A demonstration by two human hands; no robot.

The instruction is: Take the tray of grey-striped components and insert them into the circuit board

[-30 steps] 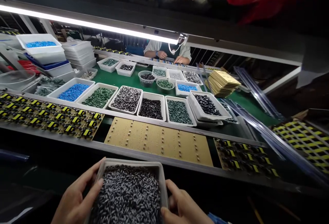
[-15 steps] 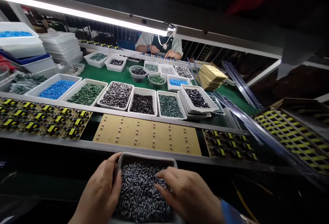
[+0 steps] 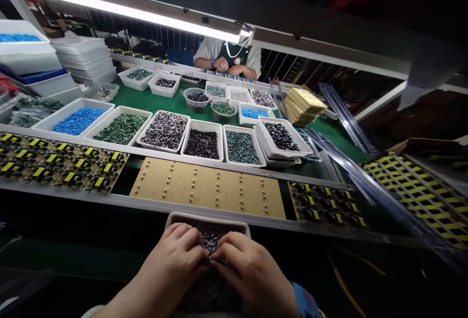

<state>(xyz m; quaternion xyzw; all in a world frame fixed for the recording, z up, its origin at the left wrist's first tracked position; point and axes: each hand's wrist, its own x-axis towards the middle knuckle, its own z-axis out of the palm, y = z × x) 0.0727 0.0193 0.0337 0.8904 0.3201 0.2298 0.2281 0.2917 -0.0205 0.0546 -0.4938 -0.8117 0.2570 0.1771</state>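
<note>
Sorting position: both hands work inside one grey tray (image 3: pixel 206 219) held low at 6 o'clock, below the near bench (image 3: pixel 146 205) edge.
Left hand (image 3: pixel 175 259): fingers curled narrow, tips pressed into the small dark components (image 3: pixel 211 237) in the tray; whether any are pinched, cannot tell.
Right hand (image 3: pixel 252 271): likewise curled narrow, fingertips meeting the left hand's at the tray centre; a blue cuff (image 3: pixel 305 303) shows at the wrist.
Components: heaped in the tray, mostly hidden under the hands; only a patch at 12 o'clock of the fingers shows.
Surroundings: tan circuit board (image 3: pixel 208 189) just beyond the tray at 12 o'clock; boards with yellow-black parts (image 3: pixel 62 162) at 10 o'clock; white bins (image 3: pixel 203 143) of sorted parts further at 12 o'clock; a co-worker's hands (image 3: pixel 228 67) at far 12 o'clock.
Handling advice: judged best to keep the tray level, rake lightly with fingertips and lift small pinches, so nothing spills over the rim.
</note>
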